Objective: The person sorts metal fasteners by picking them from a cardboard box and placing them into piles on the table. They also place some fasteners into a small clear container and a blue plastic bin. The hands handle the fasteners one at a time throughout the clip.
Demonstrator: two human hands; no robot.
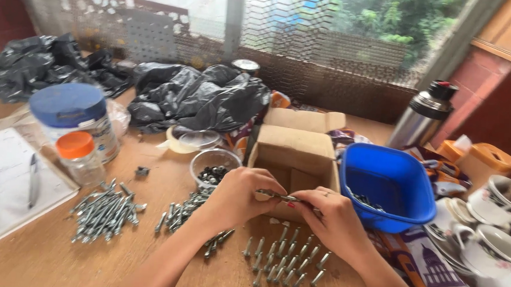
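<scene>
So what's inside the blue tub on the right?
The blue tub holds a few small dark metal pieces along its left inner wall. Its near rim hides the rest of the bottom, so anything more there cannot be seen.

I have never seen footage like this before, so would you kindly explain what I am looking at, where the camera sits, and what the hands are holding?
There is no machine here. The single picture comes from a camera worn on a person's head, looking down at that person's own two bare hands over a wooden table.

The left hand and the right hand meet in the middle and hold one long metal bolt between their fingertips.

Below the hands, bolts lie in neat rows, and looser heaps of bolts lie further left. Behind the hands stand an open cardboard box, a blue plastic tub and a small clear bowl of dark small parts. Two lidded jars, black plastic bags, a metal flask and teacups surround them.
</scene>
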